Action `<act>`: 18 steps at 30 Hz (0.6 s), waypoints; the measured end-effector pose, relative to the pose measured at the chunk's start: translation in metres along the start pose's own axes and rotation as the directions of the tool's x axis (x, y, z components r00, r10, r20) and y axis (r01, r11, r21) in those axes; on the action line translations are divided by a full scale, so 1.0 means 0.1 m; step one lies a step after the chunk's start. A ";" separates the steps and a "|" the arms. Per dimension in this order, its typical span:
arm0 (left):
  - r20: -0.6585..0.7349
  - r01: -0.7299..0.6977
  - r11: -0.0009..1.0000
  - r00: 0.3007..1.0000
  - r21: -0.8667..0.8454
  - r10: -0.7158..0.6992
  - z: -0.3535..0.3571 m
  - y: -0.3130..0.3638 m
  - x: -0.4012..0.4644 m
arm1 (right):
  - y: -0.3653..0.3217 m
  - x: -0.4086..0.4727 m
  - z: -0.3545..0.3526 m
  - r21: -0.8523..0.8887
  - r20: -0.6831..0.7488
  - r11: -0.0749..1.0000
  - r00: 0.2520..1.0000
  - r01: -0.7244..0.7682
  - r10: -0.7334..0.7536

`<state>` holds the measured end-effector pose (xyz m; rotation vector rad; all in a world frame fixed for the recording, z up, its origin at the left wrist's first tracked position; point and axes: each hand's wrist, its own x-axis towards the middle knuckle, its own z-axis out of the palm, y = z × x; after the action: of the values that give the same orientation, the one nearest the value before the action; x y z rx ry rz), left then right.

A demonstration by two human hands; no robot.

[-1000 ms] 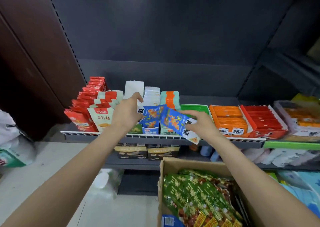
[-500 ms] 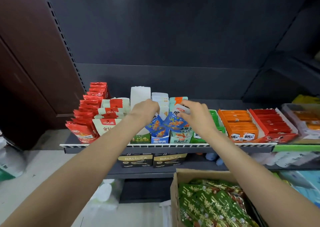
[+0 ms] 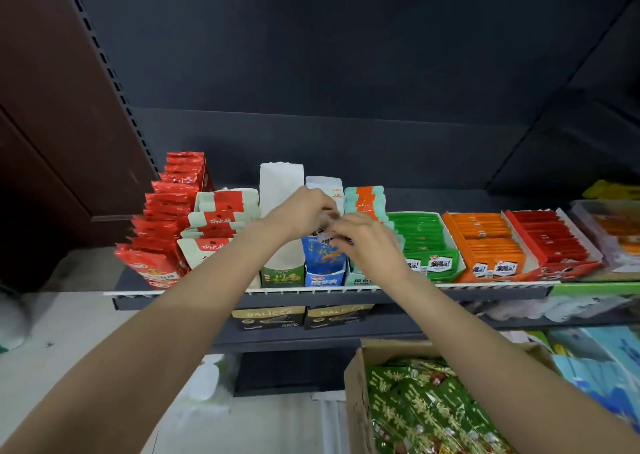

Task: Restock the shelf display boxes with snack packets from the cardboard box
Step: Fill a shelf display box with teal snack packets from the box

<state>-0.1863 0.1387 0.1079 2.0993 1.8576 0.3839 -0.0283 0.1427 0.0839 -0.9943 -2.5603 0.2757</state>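
Both hands (image 3: 332, 226) lowered, blue packet (image 3: 323, 254) upright

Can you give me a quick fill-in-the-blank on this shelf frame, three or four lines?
1. Both hands meet over the ____ display box.
2. The cardboard box holds mostly ____ packets.
3. The orange display box sits between the green one and the ____ one.
4. The left hand and right hand work on blue ____.

Missing words: blue; green; red; packets
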 end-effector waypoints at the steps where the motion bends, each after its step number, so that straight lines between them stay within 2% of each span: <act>1: 0.025 0.006 0.998 1.000 -0.062 -0.005 0.03 -0.02 0.00 | 0.01 0.00 0.08 -0.064 0.003 0.998 1.000 0.029 -0.028; 3: 0.010 0.039 0.972 0.999 -0.234 -0.038 0.08 -0.07 -0.04 | 0.03 -0.02 0.22 -0.180 0.010 0.984 1.000 0.006 -0.004; 5: -0.086 0.074 0.934 0.990 -0.351 -0.111 0.12 -0.13 -0.10 | 0.04 -0.04 0.35 -0.231 -0.001 0.973 1.000 -0.023 0.024; 8: -0.222 0.056 0.948 0.966 -0.312 -0.130 0.16 -0.15 -0.20 | 0.04 0.00 0.33 -0.117 0.014 0.986 0.993 -0.115 0.117; 12: -0.201 0.032 0.965 0.976 -0.259 -0.087 0.26 -0.11 -0.24 | 0.03 0.04 0.29 -0.001 -0.041 0.961 0.960 -0.277 0.277; 18: -0.166 0.106 0.962 0.974 -0.251 -0.151 0.36 -0.09 -0.34 | -0.01 0.07 0.27 -0.226 0.048 0.957 0.979 -0.180 0.196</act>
<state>-0.1844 0.1043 0.0715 1.8235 1.9259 0.7538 -0.0448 0.1458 0.0611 -1.3361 -2.6037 0.0776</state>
